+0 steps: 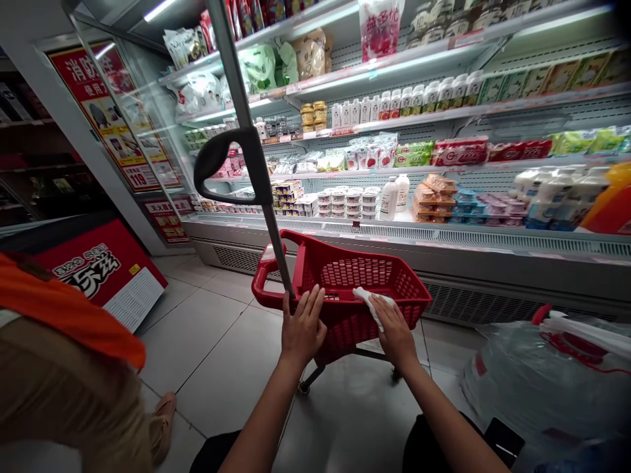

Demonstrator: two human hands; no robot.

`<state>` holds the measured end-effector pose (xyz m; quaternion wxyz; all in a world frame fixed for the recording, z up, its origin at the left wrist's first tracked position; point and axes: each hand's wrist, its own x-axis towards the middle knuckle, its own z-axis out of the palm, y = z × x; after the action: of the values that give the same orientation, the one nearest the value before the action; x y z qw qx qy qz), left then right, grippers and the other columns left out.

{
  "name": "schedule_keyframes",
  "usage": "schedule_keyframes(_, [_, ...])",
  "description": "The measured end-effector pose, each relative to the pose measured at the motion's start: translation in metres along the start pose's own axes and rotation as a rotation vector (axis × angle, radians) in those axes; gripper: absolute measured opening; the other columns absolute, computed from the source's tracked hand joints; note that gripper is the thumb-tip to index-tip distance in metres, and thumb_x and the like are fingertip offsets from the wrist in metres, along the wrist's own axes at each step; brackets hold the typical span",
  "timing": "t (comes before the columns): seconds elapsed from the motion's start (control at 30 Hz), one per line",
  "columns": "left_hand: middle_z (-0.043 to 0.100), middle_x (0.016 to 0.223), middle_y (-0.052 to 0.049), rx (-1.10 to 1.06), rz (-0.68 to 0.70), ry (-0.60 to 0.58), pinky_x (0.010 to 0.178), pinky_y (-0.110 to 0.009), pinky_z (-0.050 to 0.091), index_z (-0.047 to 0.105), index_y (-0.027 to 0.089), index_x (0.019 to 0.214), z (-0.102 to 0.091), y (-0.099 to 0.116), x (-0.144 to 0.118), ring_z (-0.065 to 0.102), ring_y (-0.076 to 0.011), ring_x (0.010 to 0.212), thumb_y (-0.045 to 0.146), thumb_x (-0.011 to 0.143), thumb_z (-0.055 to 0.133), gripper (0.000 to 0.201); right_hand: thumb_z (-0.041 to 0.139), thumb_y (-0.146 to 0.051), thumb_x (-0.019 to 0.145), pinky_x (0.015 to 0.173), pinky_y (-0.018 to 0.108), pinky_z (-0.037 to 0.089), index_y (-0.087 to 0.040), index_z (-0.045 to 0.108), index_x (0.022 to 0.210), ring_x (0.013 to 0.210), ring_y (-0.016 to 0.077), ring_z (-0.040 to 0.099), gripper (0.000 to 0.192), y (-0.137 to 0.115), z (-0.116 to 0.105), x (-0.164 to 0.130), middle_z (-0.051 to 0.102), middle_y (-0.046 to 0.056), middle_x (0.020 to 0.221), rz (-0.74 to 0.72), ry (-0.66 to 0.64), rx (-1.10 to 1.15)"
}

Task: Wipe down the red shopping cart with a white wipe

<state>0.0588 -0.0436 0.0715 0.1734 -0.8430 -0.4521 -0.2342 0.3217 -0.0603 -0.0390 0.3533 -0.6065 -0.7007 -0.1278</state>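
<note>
A red plastic shopping basket cart [365, 263] on small wheels stands in front of me, with a long grey pole and a black grip [229, 164] rising from its left end. My left hand [303, 328] rests on the near rim beside the foot of the pole, fingers stretched out and nothing held. Over the near rim, further right, my right hand [394, 328] holds a white cloth or tissue [372, 305] against the basket. Part of the cloth is hidden beneath the fingers.
A chilled display case [355, 226] with bottles, cups and bags runs behind the cart. Large plastic-wrapped clear bottles [537, 374] stand at right. At left are a person in an orange vest [73, 315] and a red freezer [113, 269]. Tiled floor [211, 348] lies between.
</note>
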Motion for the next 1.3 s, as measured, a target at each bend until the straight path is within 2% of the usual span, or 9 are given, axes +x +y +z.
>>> schedule_keyframes(0.1, [0.032, 0.167, -0.003, 0.058, 0.019, 0.021, 0.126, -0.063, -0.012, 0.029, 0.028, 0.163, -0.003, -0.012, -0.001, 0.03, -0.0305, 0.155, 0.025, 0.092, 0.053, 0.075, 0.035, -0.014, 0.099, 0.126, 0.049, 0.026, -0.026, 0.02, 0.166, 0.15, 0.0215, 0.04, 0.07, 0.007, 0.005, 0.004, 0.045, 0.005, 0.161, 0.013, 0.015, -0.003])
schedule_keyframes(0.2, [0.034, 0.166, -0.005, 0.089, 0.044, 0.023, 0.125, -0.067, -0.009, 0.031, 0.026, 0.163, -0.004, -0.02, 0.001, 0.027, -0.0329, 0.156, 0.028, 0.092, 0.053, 0.074, 0.037, -0.017, 0.1, 0.125, 0.05, 0.028, -0.027, 0.019, 0.166, 0.149, 0.0228, 0.041, 0.069, 0.013, 0.011, 0.008, 0.047, 0.005, 0.16, 0.028, 0.033, 0.006])
schedule_keyframes(0.37, [0.037, 0.165, -0.009, 0.07, 0.066, -0.017, 0.13, -0.052, 0.013, 0.036, 0.017, 0.161, -0.002, -0.016, 0.009, 0.034, -0.0302, 0.153, 0.029, 0.087, 0.056, 0.077, 0.039, -0.013, 0.096, 0.123, 0.051, 0.033, -0.025, 0.024, 0.165, 0.149, 0.0246, 0.042, 0.072, 0.007, 0.019, 0.018, 0.049, 0.007, 0.158, 0.089, 0.042, 0.064])
schedule_keyframes(0.53, [0.035, 0.166, -0.006, 0.066, 0.058, -0.033, 0.128, -0.056, 0.014, 0.034, 0.022, 0.162, -0.003, -0.004, 0.014, 0.036, -0.0328, 0.152, 0.03, 0.085, 0.057, 0.08, 0.038, -0.004, 0.088, 0.127, 0.051, 0.026, -0.026, 0.023, 0.165, 0.151, 0.0214, 0.038, 0.081, -0.054, 0.02, 0.042, 0.045, 0.006, 0.161, -0.066, -0.02, 0.191])
schedule_keyframes(0.67, [0.029, 0.169, -0.005, 0.056, 0.071, -0.031, 0.127, -0.051, 0.019, 0.02, 0.023, 0.166, -0.014, -0.006, 0.013, 0.033, -0.0274, 0.154, 0.022, 0.089, 0.051, 0.083, 0.04, -0.003, 0.086, 0.126, 0.048, 0.033, -0.02, 0.024, 0.165, 0.151, 0.0203, 0.037, 0.082, -0.113, 0.022, 0.062, 0.046, 0.009, 0.16, -0.203, -0.024, 0.332])
schedule_keyframes(0.8, [0.028, 0.169, -0.006, 0.058, 0.065, -0.03, 0.127, -0.043, 0.023, 0.017, 0.018, 0.166, -0.021, -0.012, 0.01, 0.031, -0.0236, 0.155, 0.014, 0.086, 0.048, 0.086, 0.038, -0.001, 0.085, 0.125, 0.048, 0.034, -0.021, 0.031, 0.163, 0.151, 0.0197, 0.038, 0.081, -0.131, 0.017, 0.068, 0.049, 0.007, 0.159, -0.232, -0.017, 0.387])
schedule_keyframes(0.97, [0.033, 0.167, -0.006, 0.08, 0.019, -0.012, 0.128, -0.045, 0.021, 0.021, 0.016, 0.165, -0.013, -0.013, 0.005, 0.034, -0.0253, 0.154, 0.016, 0.083, 0.05, 0.087, 0.036, -0.001, 0.085, 0.126, 0.047, 0.031, -0.026, 0.033, 0.162, 0.15, 0.0185, 0.04, 0.081, -0.102, 0.012, 0.055, 0.047, 0.004, 0.16, -0.208, -0.029, 0.364])
schedule_keyframes(1.2, [0.039, 0.164, -0.005, 0.086, 0.01, -0.018, 0.131, -0.049, 0.01, 0.035, 0.017, 0.161, -0.003, -0.013, -0.001, 0.04, -0.0272, 0.15, 0.02, 0.085, 0.051, 0.077, 0.038, -0.009, 0.093, 0.126, 0.049, 0.031, -0.029, 0.029, 0.163, 0.149, 0.0212, 0.042, 0.074, -0.007, 0.009, 0.015, 0.048, 0.003, 0.159, -0.041, 0.007, 0.179])
schedule_keyframes(1.3, [0.038, 0.165, -0.007, 0.068, 0.003, -0.013, 0.131, -0.049, 0.005, 0.033, 0.016, 0.162, -0.002, -0.009, -0.001, 0.038, -0.0263, 0.151, 0.021, 0.085, 0.051, 0.079, 0.04, -0.012, 0.095, 0.125, 0.049, 0.033, -0.028, 0.029, 0.163, 0.148, 0.0229, 0.043, 0.071, -0.001, 0.007, 0.013, 0.05, 0.005, 0.158, 0.033, 0.025, 0.156])
